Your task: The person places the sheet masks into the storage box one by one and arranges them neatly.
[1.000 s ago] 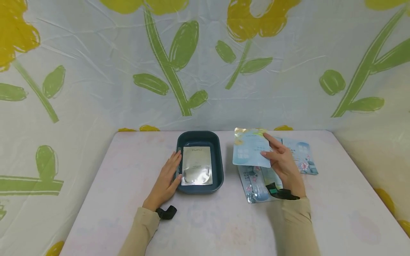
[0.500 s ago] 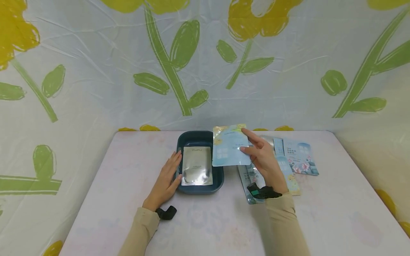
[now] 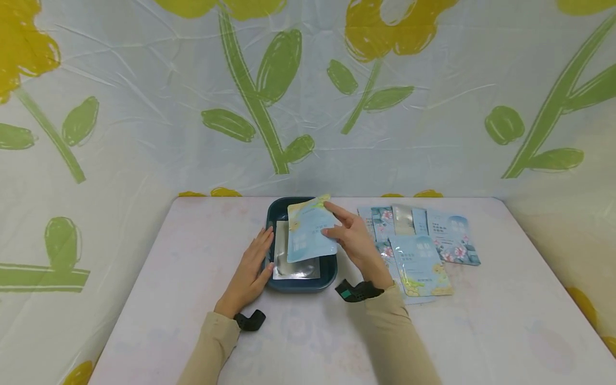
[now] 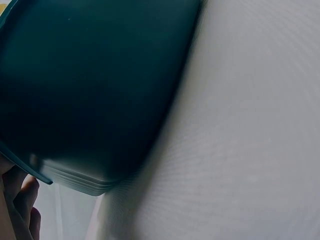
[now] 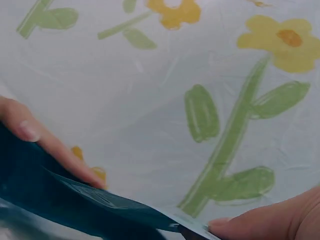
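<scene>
While the dark blue tray [image 3: 329,275] is steadied from its left side by the flat, straight-fingered left hand [image 3: 250,270], a light blue sachet [image 3: 309,235] is pinched at its right edge by the right hand [image 3: 353,240] and held tilted over the tray — above a silver sachet [image 3: 295,267] lying inside. More sachets [image 3: 423,251] are spread on the table [image 3: 192,256] to the right.

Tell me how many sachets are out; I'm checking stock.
About 6: a silver sachet in the tray, a blue sachet above it in the right hand, about four overlapping in the table pile; more may hide.
</scene>
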A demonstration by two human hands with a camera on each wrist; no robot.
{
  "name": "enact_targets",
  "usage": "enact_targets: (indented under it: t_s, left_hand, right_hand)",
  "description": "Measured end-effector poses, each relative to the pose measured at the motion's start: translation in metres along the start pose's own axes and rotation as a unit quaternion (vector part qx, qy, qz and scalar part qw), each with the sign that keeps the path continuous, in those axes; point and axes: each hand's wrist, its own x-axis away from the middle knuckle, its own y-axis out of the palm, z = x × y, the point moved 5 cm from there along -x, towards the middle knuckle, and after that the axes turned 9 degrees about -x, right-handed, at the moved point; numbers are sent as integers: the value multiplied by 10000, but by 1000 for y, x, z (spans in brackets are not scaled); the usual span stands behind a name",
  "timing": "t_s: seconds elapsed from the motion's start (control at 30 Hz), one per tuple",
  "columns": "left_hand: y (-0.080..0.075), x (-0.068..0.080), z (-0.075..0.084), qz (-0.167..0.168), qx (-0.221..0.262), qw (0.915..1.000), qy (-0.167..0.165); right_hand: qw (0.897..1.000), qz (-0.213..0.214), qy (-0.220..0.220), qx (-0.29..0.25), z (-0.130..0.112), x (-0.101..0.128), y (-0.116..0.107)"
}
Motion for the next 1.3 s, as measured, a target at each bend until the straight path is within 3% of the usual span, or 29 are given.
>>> enact_targets:
  t_s: [0.27, 0.7, 0.83, 0.97, 1.07, 1.3]
  left_hand:
    - [1, 0, -1, -16, -12, 10000, -21]
    - [0, 0, 0, -47, 2, 10000, -23]
    - [-1, 1, 0, -50, 32, 10000, -71]
    - [-1, 1, 0, -9, 10, 10000, -56]
    - [-1, 1, -1, -9, -12, 10000, -47]
    - [-1, 1, 0, -51, -30, 10000, -71]
  right_hand:
    - [9985, 101, 219, 484, 27, -8, 18]
    - [9898, 196, 353, 1368, 46, -8, 27]
    - [9740, 399, 96, 2228, 50, -7, 31]
    - [9392, 515, -231, 3387, 53, -6, 36]
    - [9218, 481, -279, 3836, 56, -6, 40]
    - [9175, 383, -243, 3952, 58, -4, 43]
